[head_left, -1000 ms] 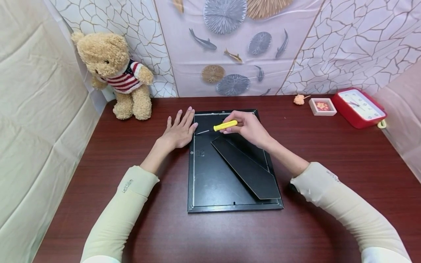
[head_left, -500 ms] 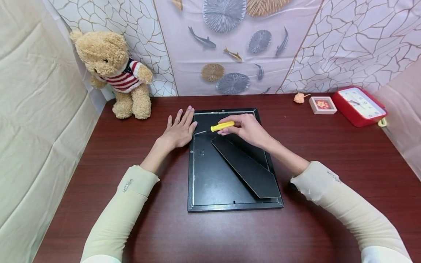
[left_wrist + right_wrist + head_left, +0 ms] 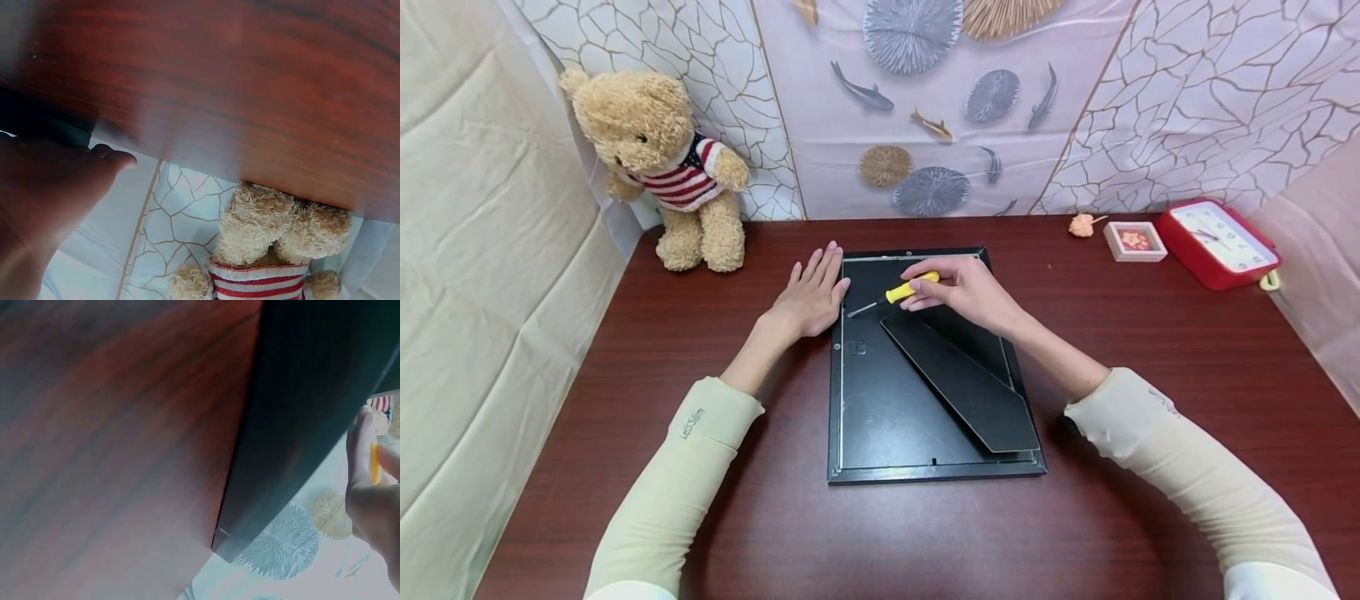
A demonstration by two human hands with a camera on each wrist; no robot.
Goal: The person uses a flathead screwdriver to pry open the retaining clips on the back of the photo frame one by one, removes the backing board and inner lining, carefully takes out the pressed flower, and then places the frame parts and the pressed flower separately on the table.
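Note:
A black picture frame (image 3: 887, 417) lies back side up on the table, its easel stand (image 3: 962, 387) slanting across the backing board. My right hand (image 3: 966, 292) pinches the yellow handle of a screwdriver (image 3: 898, 292) over the upper part of the frame. The screwdriver's tip points left, close to the frame's left inner edge; whether it touches the board I cannot tell. My left hand (image 3: 808, 300) rests with fingers extended against the frame's upper left side. In the right wrist view, the frame's side (image 3: 269, 456) fills the middle, and a bit of yellow handle shows between the fingers.
A teddy bear (image 3: 662, 167) in a striped sweater sits at the back left of the dark red table (image 3: 760, 517). At the back right stand a red clock (image 3: 1221, 243), a small pink-framed box (image 3: 1136, 242) and a small peach-coloured ornament (image 3: 1082, 225). A patterned backdrop hangs behind.
The screwdriver's tip has moved slightly down and right from the frame's left edge, and the right fingers have shifted along its handle. My left hand stays nearly in place.

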